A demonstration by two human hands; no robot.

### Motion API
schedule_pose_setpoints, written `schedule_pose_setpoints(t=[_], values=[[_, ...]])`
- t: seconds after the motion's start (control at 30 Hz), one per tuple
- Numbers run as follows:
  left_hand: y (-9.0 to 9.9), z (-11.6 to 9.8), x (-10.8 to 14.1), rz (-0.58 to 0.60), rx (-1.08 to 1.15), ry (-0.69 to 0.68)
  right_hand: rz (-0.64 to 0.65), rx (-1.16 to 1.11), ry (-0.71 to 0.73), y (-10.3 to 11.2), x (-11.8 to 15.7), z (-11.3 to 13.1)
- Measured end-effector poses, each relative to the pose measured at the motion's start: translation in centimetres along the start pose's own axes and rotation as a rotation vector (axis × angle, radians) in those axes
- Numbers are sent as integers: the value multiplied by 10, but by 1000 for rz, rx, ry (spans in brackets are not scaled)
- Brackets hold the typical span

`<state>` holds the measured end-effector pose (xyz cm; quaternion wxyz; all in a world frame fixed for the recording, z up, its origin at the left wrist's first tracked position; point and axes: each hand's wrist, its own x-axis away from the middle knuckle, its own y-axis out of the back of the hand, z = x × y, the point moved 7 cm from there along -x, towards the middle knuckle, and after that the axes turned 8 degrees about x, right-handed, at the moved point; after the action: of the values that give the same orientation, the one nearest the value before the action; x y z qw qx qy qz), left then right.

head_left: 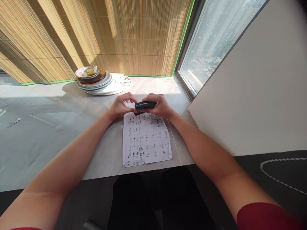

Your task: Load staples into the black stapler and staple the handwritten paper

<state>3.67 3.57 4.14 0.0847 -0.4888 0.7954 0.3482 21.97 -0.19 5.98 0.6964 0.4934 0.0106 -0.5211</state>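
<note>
Grasping what looks like a black stapler [146, 105] near the center of the frame, the person's right hand [158, 105] is wrapping its fingers and thumb around the tool's right end. The left hand [121, 104] is curving in from the left, its thumb reaching toward the stapler's other end; from where I'm standing, I cannot tell whether it is pinching anything. Below the stapler, handwritten paper [134, 145] is lying at the lower center, its bottom edge near the front of the pale countertop [52, 134]. Left of center, higher up, a stack of plates [97, 85] is standing with a yellow packet [91, 71] resting on top. Across the top, a bamboo blind [144, 35] is hanging in streaky sunlight, while a window [208, 41] at the upper right is showing buildings outside. A red sleeve [263, 217] is filling the lower right corner.
</note>
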Motion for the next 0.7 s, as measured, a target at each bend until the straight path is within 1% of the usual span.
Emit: schedule_pose_setpoints(t=[0.1, 0.17, 0.27, 0.3, 0.33, 0.37, 0.47, 0.5, 0.53, 0.57, 0.7], values=[[0, -7, 0, 2, -15, -15, -21, -6, 32, 1, 1, 3], [1, -14, 0, -39, -25, -26, -89, 2, 21, 6, 3, -1], [2, -33, 2, -168, -80, -55, -294, 85, -86, 21, 7, -14], [-1, -41, 4, -181, -107, -79, -371, 124, -129, 28, 9, -18], [-9, -50, 5, -157, -135, -115, -440, 166, -170, 33, 11, -23], [-21, -59, 6, -73, -158, -158, -499, 206, -206, 38, 13, -27], [-68, -79, 14, 325, -195, -279, -600, 297, -287, 49, 18, -37], [-79, -82, 18, 423, -199, -302, -616, 314, -304, 52, 19, -41], [-87, -83, 21, 492, -201, -313, -626, 325, -317, 53, 21, -44], [-92, -83, 22, 538, -202, -315, -630, 332, -327, 55, 22, -46], [-97, -75, 27, 620, -187, -289, -634, 357, -362, 60, 27, -50]])
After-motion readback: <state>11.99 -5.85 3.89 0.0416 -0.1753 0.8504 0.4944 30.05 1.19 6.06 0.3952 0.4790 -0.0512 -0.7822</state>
